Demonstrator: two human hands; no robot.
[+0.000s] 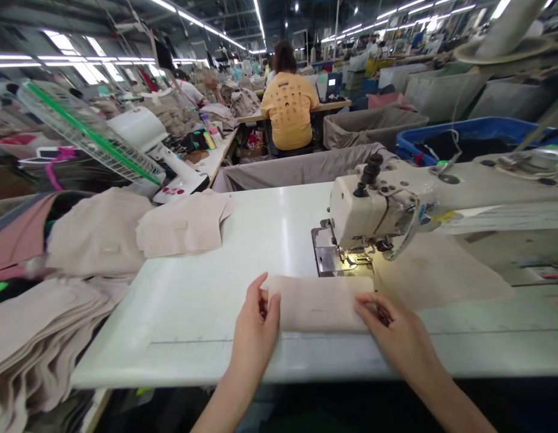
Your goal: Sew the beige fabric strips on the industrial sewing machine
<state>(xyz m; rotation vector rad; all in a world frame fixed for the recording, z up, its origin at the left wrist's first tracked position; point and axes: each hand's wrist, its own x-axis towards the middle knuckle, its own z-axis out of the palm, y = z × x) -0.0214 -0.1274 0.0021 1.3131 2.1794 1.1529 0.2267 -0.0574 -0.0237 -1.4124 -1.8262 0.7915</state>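
Note:
A pale beige fabric piece (321, 300), folded into a rectangle with a short mark near its middle, is held up over the table just in front of the sewing machine (358, 210). My left hand (256, 319) pinches its left end between thumb and fingers. At the right end, my right hand (389, 322) grips the cloth, with some fingertips hidden behind it. Close beyond the fabric's upper edge lies the lit metal needle plate (331, 258). Another beige cloth (436, 270) lies flat under the machine arm.
Stacked beige pieces (184, 225) lie at the table's left, beside a fabric pile (35, 343). A white fan (144, 138) stands behind them. Beyond the table are a cloth-lined bin (301, 168), a blue tub (468, 135) and a seated person in a yellow shirt (290, 108).

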